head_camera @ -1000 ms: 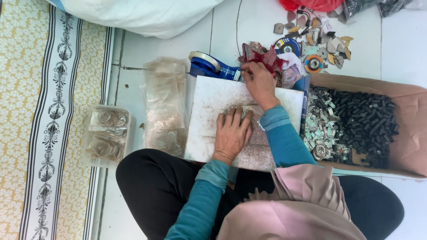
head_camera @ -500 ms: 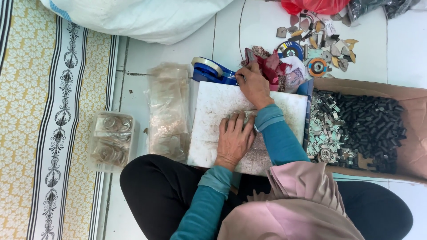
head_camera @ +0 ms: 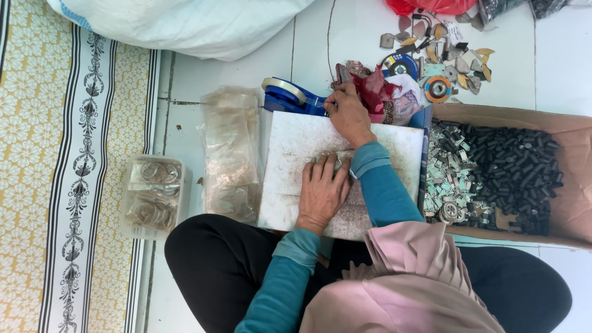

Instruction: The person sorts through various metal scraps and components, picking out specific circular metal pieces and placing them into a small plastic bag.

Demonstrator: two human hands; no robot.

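Seated cross-legged on white floor tiles [head_camera: 234, 68], with a scuffed white board [head_camera: 290, 154] across the lap. Left hand [head_camera: 322, 188] pressed flat on the board, fingers spread and open, pinning a small clear packet [head_camera: 336, 159] that lies under the fingertips near the board's middle. Right hand [head_camera: 348, 114] reaching to the board's far edge, fingers pinched together at the blue tape dispenser [head_camera: 290, 97], right by the tape's end; whether tape is actually gripped, impossible to tell. Left of the board, a stack of clear plastic bags [head_camera: 231, 154] and a filled clear packet [head_camera: 153, 197]. Right of it, a cardboard box [head_camera: 573, 185] of small dark and silvery parts. Beyond the hand, crumpled red cloth [head_camera: 376, 92] and scattered metal pieces [head_camera: 450, 55].
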